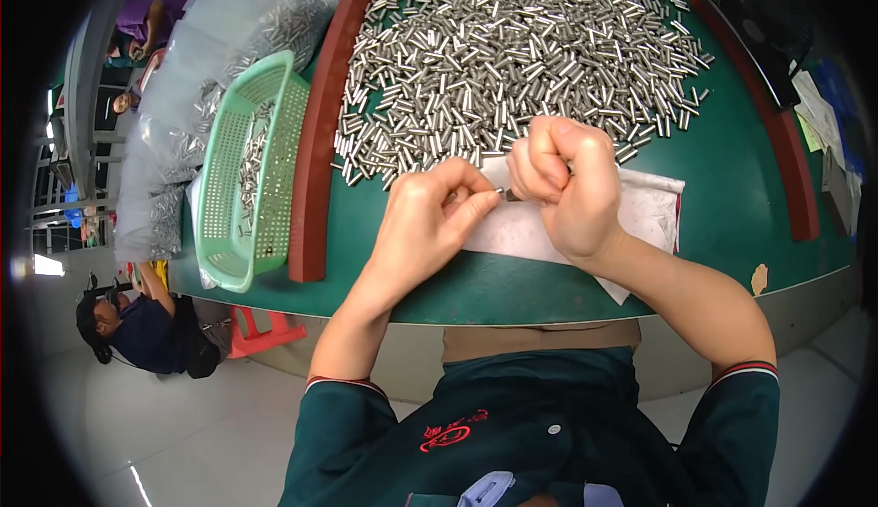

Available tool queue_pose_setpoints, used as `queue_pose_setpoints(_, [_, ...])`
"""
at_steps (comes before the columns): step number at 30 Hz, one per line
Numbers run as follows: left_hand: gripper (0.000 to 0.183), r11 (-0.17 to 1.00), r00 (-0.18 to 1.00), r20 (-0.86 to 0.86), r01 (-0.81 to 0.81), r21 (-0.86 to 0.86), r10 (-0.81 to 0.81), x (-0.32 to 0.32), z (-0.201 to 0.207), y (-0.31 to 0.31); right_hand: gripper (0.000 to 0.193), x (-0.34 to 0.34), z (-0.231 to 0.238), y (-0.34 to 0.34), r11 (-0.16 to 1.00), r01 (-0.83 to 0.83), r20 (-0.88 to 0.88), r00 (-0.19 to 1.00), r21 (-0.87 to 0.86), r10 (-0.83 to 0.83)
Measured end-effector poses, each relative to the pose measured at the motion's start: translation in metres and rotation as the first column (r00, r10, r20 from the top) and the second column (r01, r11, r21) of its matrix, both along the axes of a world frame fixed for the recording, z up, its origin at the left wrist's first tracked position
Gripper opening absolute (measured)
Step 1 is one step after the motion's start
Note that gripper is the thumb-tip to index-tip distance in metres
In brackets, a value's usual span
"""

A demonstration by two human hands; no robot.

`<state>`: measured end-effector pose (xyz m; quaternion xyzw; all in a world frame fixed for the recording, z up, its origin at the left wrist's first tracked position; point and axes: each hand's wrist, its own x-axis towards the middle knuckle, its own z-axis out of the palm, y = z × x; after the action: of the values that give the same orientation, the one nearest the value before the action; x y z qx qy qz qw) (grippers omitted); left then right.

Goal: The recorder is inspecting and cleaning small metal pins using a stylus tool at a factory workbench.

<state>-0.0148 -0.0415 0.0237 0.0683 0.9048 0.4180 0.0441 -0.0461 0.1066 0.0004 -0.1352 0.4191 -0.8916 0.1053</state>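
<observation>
My left hand (422,216) is over the near edge of the table, thumb and forefinger pinched on a small metal pin (499,192) whose end shows at the fingertips. Close beside it, my right hand (574,187) is curled into a fist; a sliver of something dark sits by its fingers, and what it holds is hidden. Beneath both hands lies a pale, stained cloth (512,235) on the green tabletop (402,286). Just beyond them spreads a large heap of short, shiny metal pins (512,59).
Red-brown rails (315,178) border the table left and right. Outside the left one stands a green perforated basket (274,251) with some pins, beside clear bags (174,141) of metal parts. A black fan (768,4) and papers are at right. Other people sit at far left, one near a red stool (261,331).
</observation>
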Motion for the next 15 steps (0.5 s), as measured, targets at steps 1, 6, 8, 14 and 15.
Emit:
queue_pose_setpoints(1, [0.009, 0.983, 0.997, 0.068, -0.033, 0.182, 0.021, -0.004, -0.003, -0.005, 0.030, -0.001, -0.003, 0.003, 1.000, -0.013, 0.041, 0.999, 0.001, 0.013])
queue_pose_setpoints(6, [0.015, 0.098, 0.927, 0.227, -0.207, 0.974, -0.298, -0.017, -0.008, -0.049, 0.031, 0.000, 0.001, 0.002, 0.999, -0.050, 0.049, 0.998, -0.006, 0.050])
queue_pose_setpoints(8, [0.017, -0.042, 0.945, 0.217, -0.234, 0.971, -0.246, -0.022, -0.004, -0.055, 0.034, 0.000, 0.000, 0.001, 0.998, -0.060, 0.028, 0.998, 0.036, 0.059])
queue_pose_setpoints(14, [0.024, 0.274, 0.959, 0.275, -0.283, 0.919, 0.068, -0.026, -0.009, -0.067, 0.033, -0.003, -0.002, 0.002, 0.997, -0.065, 0.033, 0.997, 0.033, 0.064])
queue_pose_setpoints(15, [0.022, 0.495, 0.962, 0.246, -0.271, 0.826, 0.117, -0.027, -0.011, -0.071, 0.033, -0.003, -0.002, 0.003, 0.997, -0.066, 0.032, 0.997, 0.034, 0.064])
